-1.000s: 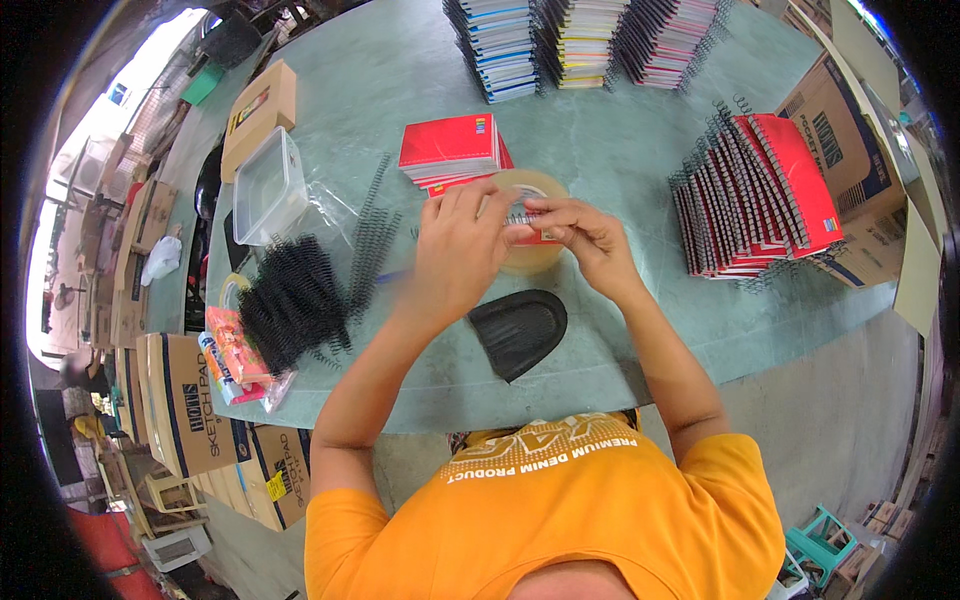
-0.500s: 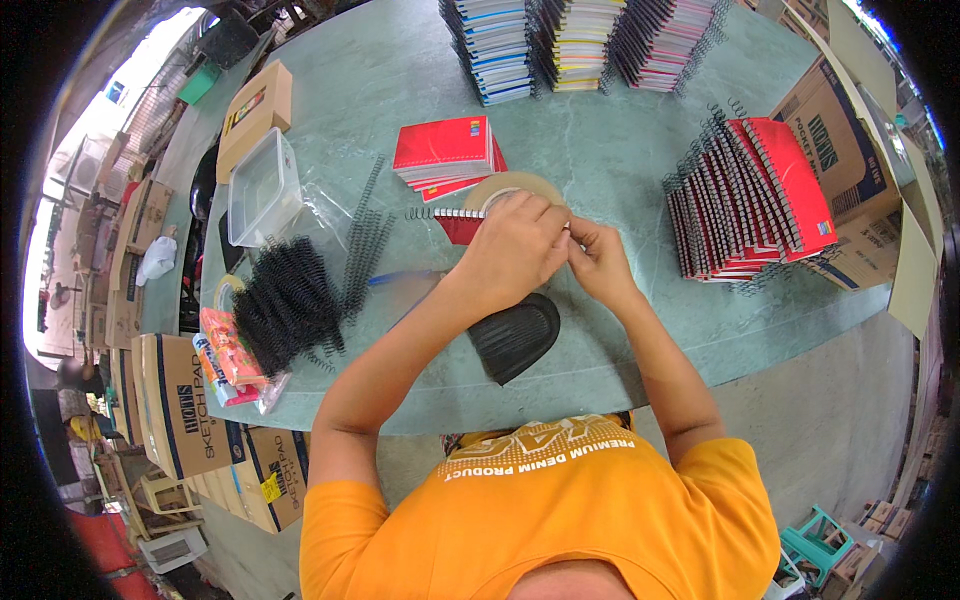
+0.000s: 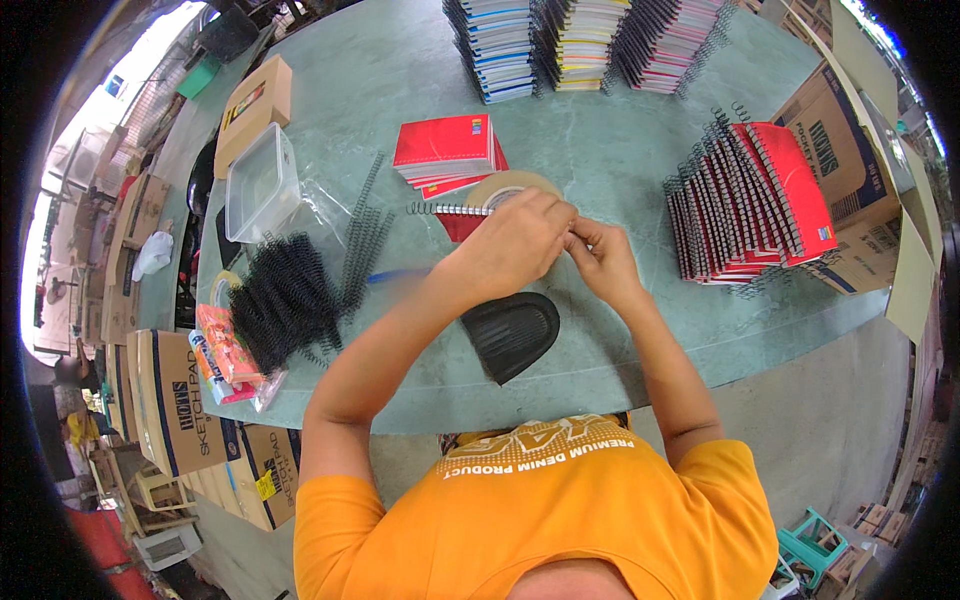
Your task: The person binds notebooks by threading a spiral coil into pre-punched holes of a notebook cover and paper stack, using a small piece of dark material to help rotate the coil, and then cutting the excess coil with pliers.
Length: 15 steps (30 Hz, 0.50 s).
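My left hand (image 3: 522,243) is closed over a small red notebook (image 3: 458,228), whose left end sticks out past my knuckles. A black spiral coil (image 3: 425,209) runs along the notebook's top edge and juts out beyond its left side. My right hand (image 3: 606,262) meets the left fingertips, thumb and fingers pinched together; what lies between them is hidden. Just beyond both hands lies a tan tape roll (image 3: 545,187), partly covered by the left hand. A black ribbed piece with a rounded end (image 3: 514,335) rests on the table below my hands.
Red notebooks (image 3: 440,143) are piled beyond my hands. Bound red notebooks (image 3: 745,200) stand at right beside a carton (image 3: 835,145). Loose black coils (image 3: 285,305), a clear plastic box (image 3: 262,185) and a blue slim object (image 3: 398,275) lie at left. Notebook stacks (image 3: 585,45) stand at the far edge.
My hands stay together at the notebook, with only a slight shift of the fingers. The right fingers sit a little differently against the left ones.
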Tool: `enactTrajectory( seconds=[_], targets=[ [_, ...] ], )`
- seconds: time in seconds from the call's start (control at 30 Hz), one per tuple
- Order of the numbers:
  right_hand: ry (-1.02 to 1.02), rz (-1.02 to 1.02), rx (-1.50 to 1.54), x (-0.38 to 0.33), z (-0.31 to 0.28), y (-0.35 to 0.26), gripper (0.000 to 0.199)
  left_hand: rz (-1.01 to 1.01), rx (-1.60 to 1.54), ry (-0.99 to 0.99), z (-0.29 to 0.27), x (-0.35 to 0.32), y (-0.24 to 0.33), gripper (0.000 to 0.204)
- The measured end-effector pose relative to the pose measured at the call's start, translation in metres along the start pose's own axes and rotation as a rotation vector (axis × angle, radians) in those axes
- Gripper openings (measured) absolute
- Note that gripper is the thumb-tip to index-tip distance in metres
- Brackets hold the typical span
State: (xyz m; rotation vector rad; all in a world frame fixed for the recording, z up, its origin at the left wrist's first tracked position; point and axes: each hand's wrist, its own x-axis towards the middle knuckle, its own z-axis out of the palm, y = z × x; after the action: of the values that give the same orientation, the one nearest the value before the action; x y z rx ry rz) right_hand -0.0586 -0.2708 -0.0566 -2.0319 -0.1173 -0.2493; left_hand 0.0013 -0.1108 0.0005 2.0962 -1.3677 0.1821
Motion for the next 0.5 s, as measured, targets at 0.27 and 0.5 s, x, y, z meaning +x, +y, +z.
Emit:
enactTrajectory(
  seconds=[0.27,0.5],
  targets=[
    [0.065,-0.079,0.012,-0.001,0.012,-0.01,0.018,-0.021,-0.02,0.118,-0.002,-0.009,-0.002,0.021],
    [0.296,-0.345,-0.229,-0.006,0.004,-0.026,0.037,-0.459,0.346,-0.283,-0.046,-0.035,-0.002,0.019]
  ],
)
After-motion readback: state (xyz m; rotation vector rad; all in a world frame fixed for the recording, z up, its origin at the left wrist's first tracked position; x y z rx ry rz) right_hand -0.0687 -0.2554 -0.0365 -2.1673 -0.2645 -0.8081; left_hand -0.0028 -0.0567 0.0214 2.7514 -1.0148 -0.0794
